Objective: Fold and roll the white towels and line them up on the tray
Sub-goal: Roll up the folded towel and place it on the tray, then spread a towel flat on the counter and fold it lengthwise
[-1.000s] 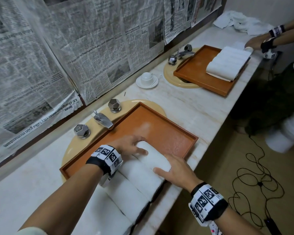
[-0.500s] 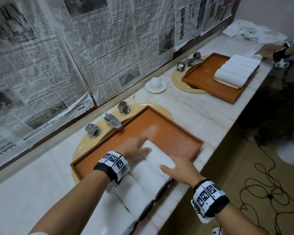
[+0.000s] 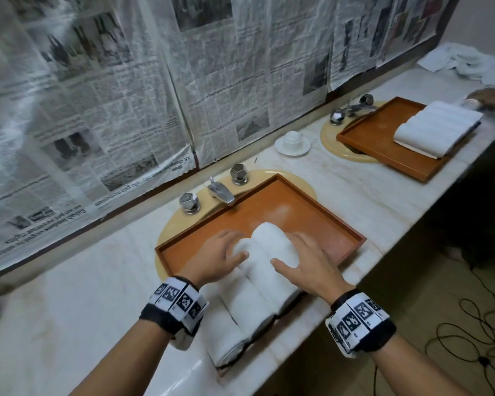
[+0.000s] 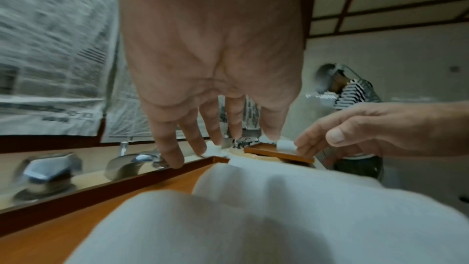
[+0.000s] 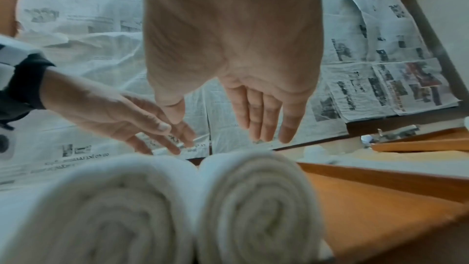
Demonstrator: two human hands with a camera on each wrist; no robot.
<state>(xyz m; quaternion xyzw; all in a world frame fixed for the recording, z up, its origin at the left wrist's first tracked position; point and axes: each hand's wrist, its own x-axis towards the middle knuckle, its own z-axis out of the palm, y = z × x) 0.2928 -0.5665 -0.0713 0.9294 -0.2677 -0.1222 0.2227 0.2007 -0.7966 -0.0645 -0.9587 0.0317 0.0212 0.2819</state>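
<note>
left hand [image 3: 222,260]: fingers are lying straight and spread, palm down over the far end of the second roll; the left wrist view is showing the palm lifted a little, so contact looks light at most, patting rather than gripping.
right hand [image 3: 306,264]: fingers are lying straight and close together, palm down along the outer flank of the end roll; it is holding nothing, and is probably sitting there to stop that roll drifting out of line.
rolled towels [image 3: 265,270]: white rolls are lying side by side, touching, along the near edge of the tray; the right wrist view is showing two spiral ends flush with each other, which suits a neat row.
tray [image 3: 312,212]: orange-brown, sitting over the sink basin beside the tap [image 3: 220,192]; its far half is showing bare wood, so there is room for further rolls.
step in hand: squaring up the row, judging by both palms bracketing the two end rolls.
progress: several rolls are already lined up; a loose towel heap [image 3: 466,64] is waiting at the far end of the counter.
second tray [image 3: 383,150]: another person's, already carrying a row of rolls.
</note>
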